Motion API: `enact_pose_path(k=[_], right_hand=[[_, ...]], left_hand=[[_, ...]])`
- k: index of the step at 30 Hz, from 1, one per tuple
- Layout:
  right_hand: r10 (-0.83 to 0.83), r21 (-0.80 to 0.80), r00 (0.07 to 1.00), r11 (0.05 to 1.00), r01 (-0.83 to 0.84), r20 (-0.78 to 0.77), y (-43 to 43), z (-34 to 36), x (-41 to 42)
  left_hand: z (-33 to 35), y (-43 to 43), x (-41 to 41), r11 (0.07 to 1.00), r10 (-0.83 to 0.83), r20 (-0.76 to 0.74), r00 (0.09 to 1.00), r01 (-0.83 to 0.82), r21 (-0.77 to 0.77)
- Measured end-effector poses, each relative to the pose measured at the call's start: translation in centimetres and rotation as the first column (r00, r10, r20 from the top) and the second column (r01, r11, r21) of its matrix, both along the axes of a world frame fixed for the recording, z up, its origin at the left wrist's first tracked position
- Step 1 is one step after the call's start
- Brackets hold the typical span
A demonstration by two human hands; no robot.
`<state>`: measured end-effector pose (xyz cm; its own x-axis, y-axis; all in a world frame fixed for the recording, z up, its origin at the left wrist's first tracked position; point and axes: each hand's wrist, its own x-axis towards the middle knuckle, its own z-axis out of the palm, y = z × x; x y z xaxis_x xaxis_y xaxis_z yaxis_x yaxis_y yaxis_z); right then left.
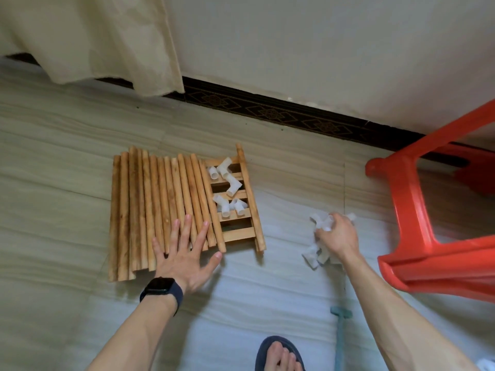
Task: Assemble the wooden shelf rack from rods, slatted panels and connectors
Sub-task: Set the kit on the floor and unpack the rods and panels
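The tiled floor point(53, 183) takes most of the view, and all the parts lie on it; there is no bench. At the far side stands a pale wall point(321, 49) with a dark patterned skirting, and a beige curtain point(93, 36) hangs at the far left. At the right a red plastic stool point(407, 204) lies tipped on its side.

In the middle the wooden rods point(150, 204) lie side by side in a loose row on top of the slatted panel point(241, 232), of which only the right part shows. There may be more than one panel stacked; I cannot tell for sure. On this bare part rest several white connectors point(231, 186).

The left hand point(184, 253), with a dark watch point(160, 289) on the wrist, lies flat with spread, straight fingers on the near ends of the rods. The right hand point(338, 236), well apart to the right, has its fingers curled around some loose connectors point(321, 223); a few more lie on the floor just under it. A foot in a dark sandal point(278, 354) shows at the near edge.

In my judgement the task is at its very beginning: no rod sits in a connector and no panel is mounted. It looks like sorting of the parts, so the whole assembly is left to do.
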<state>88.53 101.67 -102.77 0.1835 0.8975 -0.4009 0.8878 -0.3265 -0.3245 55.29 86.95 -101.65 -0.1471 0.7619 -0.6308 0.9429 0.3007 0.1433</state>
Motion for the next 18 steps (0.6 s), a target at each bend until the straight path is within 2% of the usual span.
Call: enact_pose_path(k=[3, 7, 13, 18], right_hand=[[0.035, -0.031, 0.999, 0.999, -0.035, -0.006, -0.7, 0.1, 0.1], [0.143, -0.014, 0.988, 0.99, -0.143, 0.064, -1.5, 0.3, 0.8], [0.11, 0.154, 0.993, 0.981, -0.117, 0.052, -1.9, 0.1, 1.1], [-0.019, 0.212, 1.0, 0.977, 0.021, -0.013, -2.4, 1.1, -0.4]], left_hand=[[0.1, 0.0, 0.0, 1.0, 0.0, -0.009, 1.0, 0.0, 0.0], [0.2, 0.0, 0.1, 1.0, -0.003, -0.027, 1.0, 0.003, -0.015], [0.4, -0.1, 0.1, 1.0, -0.003, -0.011, 1.0, 0.003, -0.011], [0.3, 0.0, 0.1, 1.0, -0.012, -0.014, 1.0, 0.012, -0.013]])
